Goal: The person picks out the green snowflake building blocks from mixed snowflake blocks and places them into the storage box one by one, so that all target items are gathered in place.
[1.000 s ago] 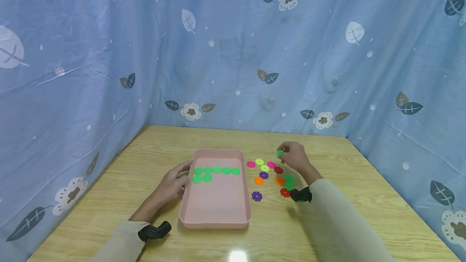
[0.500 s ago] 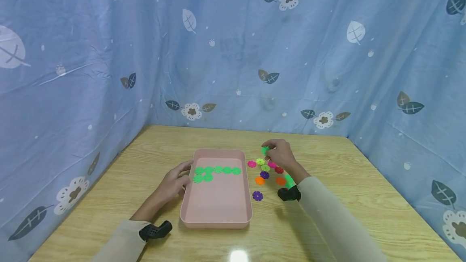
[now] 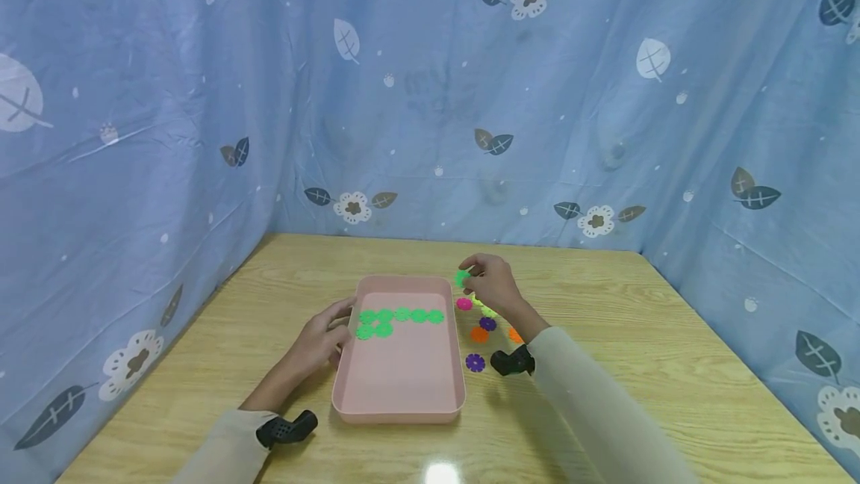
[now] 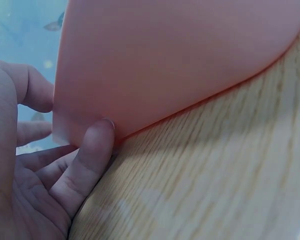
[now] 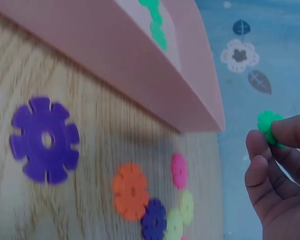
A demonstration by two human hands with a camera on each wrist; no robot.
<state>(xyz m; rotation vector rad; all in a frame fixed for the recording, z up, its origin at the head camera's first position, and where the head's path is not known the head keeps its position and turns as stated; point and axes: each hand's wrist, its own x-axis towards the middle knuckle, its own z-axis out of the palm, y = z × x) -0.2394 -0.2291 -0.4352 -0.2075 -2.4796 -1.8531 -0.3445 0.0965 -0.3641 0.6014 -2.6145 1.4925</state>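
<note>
A shallow pink tray [image 3: 396,387] lies on the table, with several green flower-shaped plastic discs [image 3: 402,314] in two rows inside it. My left hand [image 3: 321,336] holds the tray's left side; in the left wrist view the thumb [image 4: 90,150] presses the outer wall and a finger curls at the rim. Just beyond the tray's far right corner, my right hand [image 3: 492,282] pinches one green flower disc [image 5: 270,126] between thumb and fingers, held above the table.
Right of the tray lie loose flower discs: purple [image 5: 45,140], orange [image 5: 130,191], pink [image 5: 179,171] and yellow-green [image 5: 186,207]. The right forearm covers others. A blue patterned curtain [image 3: 430,95] surrounds the wooden table [image 3: 605,305].
My right hand has moved left with the green flower disc, from above the loose discs to near the tray's far right corner. The left hand has stayed on the tray.
</note>
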